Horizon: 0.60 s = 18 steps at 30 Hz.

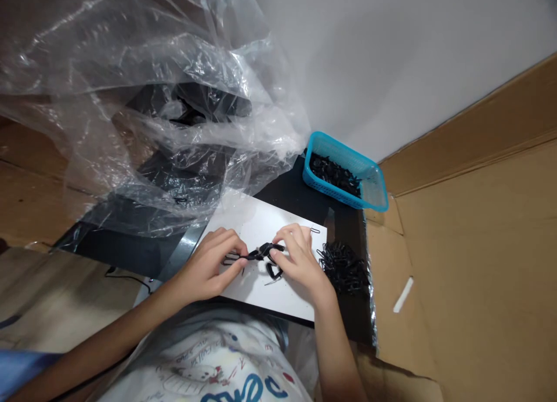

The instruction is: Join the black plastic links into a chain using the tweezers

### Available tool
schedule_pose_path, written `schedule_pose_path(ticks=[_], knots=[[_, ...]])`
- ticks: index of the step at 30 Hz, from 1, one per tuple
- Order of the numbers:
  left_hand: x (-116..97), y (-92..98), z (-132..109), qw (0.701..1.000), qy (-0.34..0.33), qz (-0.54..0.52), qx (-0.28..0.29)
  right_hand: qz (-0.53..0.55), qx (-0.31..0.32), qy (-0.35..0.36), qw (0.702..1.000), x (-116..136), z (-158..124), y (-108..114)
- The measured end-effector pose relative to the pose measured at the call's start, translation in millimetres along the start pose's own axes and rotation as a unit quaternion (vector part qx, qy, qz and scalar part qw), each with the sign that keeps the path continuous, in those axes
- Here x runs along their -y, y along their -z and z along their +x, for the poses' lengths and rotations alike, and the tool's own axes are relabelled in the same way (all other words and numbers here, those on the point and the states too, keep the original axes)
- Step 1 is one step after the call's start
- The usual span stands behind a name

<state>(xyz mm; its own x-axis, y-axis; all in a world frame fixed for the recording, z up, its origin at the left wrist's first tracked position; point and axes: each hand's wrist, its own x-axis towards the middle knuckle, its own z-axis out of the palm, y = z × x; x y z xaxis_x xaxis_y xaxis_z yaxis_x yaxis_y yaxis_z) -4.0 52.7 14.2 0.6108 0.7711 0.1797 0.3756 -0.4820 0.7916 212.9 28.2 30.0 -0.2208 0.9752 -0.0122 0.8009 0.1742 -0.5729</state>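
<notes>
Over a white board (256, 292), both hands are at a cluster of small black parts (263, 251). My left hand (217, 263) pinches the left end of a black piece, beside thin black wire loops (230, 258). My right hand (298, 257) has thumb and fingers closed on the cluster's right end. Just below the cluster, a black ring-shaped piece (274, 270) lies on the board. A thin black loop (315, 231) rests near the board's upper right corner. The exact shape of the held parts is partly hidden by the fingers.
A blue basket (374, 187) holding small black pieces stands at the back right. A pile of black loops (343, 267) lies right of the board on the black table (282, 187). Crumpled clear plastic (174, 60) covers the left and back. Cardboard (478, 245) lines the right side.
</notes>
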Motion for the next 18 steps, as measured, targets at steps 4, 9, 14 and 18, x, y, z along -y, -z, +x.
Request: schedule_pose_path(ticks=[4,9,14,18], knots=[[-11.8,6.5,0.6,0.997,-0.010,-0.048,-0.058,0.128,-0.005,0.064,0.990,6.8,2.9,-2.4],[-21.4,11.9,-1.3,0.996,-0.030,-0.023,-0.083,0.252,0.092,0.133,0.954,18.5,9.6,-7.0],[-21.6,13.0,-0.6,0.990,0.003,-0.137,-0.020,0.274,0.067,0.103,0.954,22.6,2.9,-4.7],[-22.8,10.9,3.1,0.972,0.041,-0.229,-0.023,0.277,0.092,0.094,0.952,26.1,-0.7,-0.3]])
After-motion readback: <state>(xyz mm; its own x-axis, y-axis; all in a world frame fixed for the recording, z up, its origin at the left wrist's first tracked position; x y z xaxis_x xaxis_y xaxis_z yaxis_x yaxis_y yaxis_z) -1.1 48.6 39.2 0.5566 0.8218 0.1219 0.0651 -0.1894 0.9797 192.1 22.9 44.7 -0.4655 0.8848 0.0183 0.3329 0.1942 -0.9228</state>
